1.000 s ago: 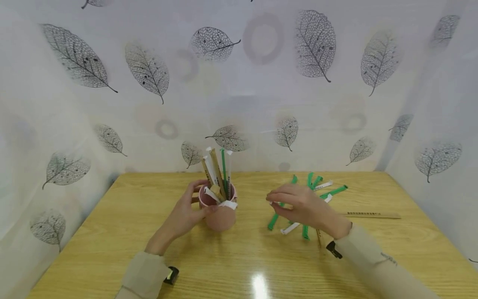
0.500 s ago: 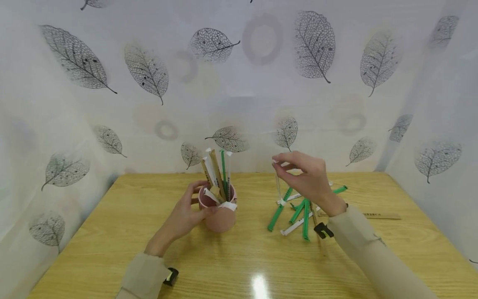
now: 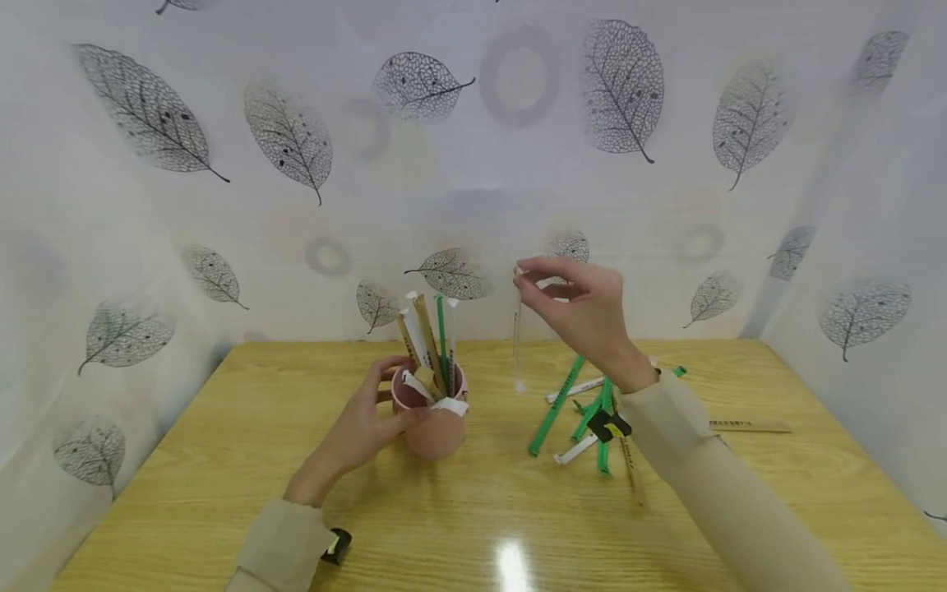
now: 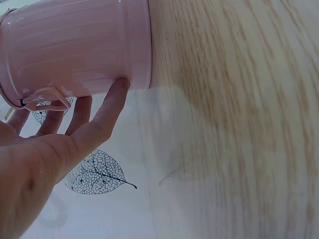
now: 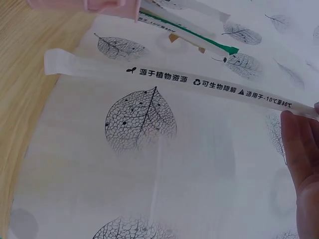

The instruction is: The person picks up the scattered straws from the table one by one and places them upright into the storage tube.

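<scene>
My left hand (image 3: 360,436) holds the small pink metal pail (image 3: 436,437) on the table, thumb on the near side and fingers round the left side. In the left wrist view, fingertips touch the pail's wall (image 4: 75,50) near its base and handle lug. Several paper-wrapped straws (image 3: 422,337), white, brown and green, stand in the pail. To the right of it, my right hand (image 3: 580,308) is raised, pinching one white paper-wrapped straw (image 5: 174,80) by its upper end. The straw hangs nearly upright above the table, with dark printing along the wrapper.
Several green, white and brown wrapped straws (image 3: 556,407) lie in a loose pile on the wooden table (image 3: 296,395), right of the pail. One brown straw (image 3: 750,426) lies farther right. A leaf-patterned cloth (image 3: 473,164) encloses the back and sides.
My right hand has lifted a white wrapped straw from the pile, rising and then shifting left toward the pail. My left hand and the pail have stayed in place.
</scene>
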The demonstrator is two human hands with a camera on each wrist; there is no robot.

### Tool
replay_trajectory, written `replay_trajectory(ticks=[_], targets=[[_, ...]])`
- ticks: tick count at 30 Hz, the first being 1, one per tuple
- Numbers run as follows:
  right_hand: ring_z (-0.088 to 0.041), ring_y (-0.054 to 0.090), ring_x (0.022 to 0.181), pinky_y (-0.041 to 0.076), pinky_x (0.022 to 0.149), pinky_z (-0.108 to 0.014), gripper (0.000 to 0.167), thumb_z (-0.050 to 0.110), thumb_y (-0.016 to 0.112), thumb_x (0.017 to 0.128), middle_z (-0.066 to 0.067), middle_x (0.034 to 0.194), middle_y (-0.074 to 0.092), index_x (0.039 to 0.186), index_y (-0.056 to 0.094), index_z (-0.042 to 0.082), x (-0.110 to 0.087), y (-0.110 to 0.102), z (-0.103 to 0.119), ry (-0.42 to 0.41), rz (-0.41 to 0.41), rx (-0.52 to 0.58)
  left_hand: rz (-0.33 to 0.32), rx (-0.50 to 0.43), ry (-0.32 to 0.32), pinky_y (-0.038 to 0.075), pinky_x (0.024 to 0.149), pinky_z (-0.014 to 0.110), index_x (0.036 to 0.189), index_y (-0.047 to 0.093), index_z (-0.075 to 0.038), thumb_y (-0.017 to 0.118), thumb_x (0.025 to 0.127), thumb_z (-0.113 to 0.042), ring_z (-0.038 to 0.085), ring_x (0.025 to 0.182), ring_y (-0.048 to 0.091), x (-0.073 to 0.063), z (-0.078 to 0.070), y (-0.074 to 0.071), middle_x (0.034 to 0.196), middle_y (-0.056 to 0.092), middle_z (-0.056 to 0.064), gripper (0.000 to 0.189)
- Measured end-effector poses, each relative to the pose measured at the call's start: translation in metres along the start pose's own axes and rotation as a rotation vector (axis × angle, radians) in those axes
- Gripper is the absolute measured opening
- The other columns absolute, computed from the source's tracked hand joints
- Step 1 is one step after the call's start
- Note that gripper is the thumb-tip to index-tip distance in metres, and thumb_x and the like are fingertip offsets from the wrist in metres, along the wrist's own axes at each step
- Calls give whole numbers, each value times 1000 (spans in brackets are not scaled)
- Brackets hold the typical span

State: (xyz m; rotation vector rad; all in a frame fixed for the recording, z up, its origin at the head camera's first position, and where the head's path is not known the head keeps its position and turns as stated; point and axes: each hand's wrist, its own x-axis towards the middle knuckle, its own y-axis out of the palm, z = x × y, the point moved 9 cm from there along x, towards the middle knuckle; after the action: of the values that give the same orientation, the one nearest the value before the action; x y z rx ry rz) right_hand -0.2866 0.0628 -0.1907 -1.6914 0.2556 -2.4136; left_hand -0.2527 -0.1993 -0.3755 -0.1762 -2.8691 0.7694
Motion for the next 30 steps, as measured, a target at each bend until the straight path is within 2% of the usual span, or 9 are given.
replay_trajectory(ticks=[3, 9, 12, 16, 22, 30], targets=[[-2, 73, 88, 64, 70, -28, 20, -18, 71, 83, -21, 95, 77, 102, 72, -13, 8, 5, 1, 26, -31, 77, 1, -3, -1, 57, 95, 48, 152, 34, -28, 77, 91, -33, 46, 129, 56, 0, 0, 0, 149, 46, 17, 74], [-6, 74, 87, 64, 70, -33, 20, -21, 66, 84, 11, 100, 77, 103, 67, -20, 20, 18, 6, 56, -108, 249, 0, 10, 9, 58, 95, 51, 153, 34, -24, 77, 92, -33, 49, 130, 55, -2, 0, -1, 150, 45, 20, 74], [-5, 74, 88, 64, 70, -34, 20, -21, 67, 83, -5, 98, 78, 103, 67, -20, 22, 27, 9, 49, -118, 264, -2, 9, 12, 57, 95, 54, 153, 34, -24, 77, 93, -33, 49, 131, 54, -2, 0, -2, 151, 45, 20, 74], [-2, 72, 91, 65, 71, -33, 20, -20, 69, 83, -32, 96, 72, 103, 68, -19, 18, 41, 10, 30, -75, 227, -2, 7, 11, 57, 96, 54, 152, 35, -24, 76, 93, -32, 50, 131, 54, -2, 1, -2, 151, 45, 21, 73], [-1, 71, 93, 64, 72, -31, 19, -18, 71, 83, -30, 97, 73, 102, 71, -14, 6, 56, 2, 42, -18, 178, 6, 1, 21, 57, 96, 52, 153, 34, -23, 76, 93, -30, 48, 129, 55, -1, 1, 0, 151, 44, 21, 74], [-27, 77, 81, 63, 68, -24, 18, -12, 75, 84, -21, 95, 77, 101, 76, -5, -17, 76, -11, 19, 97, 62, -5, -6, 7, 56, 97, 53, 152, 34, -28, 77, 92, -32, 47, 130, 55, 0, 2, -2, 151, 45, 18, 74]])
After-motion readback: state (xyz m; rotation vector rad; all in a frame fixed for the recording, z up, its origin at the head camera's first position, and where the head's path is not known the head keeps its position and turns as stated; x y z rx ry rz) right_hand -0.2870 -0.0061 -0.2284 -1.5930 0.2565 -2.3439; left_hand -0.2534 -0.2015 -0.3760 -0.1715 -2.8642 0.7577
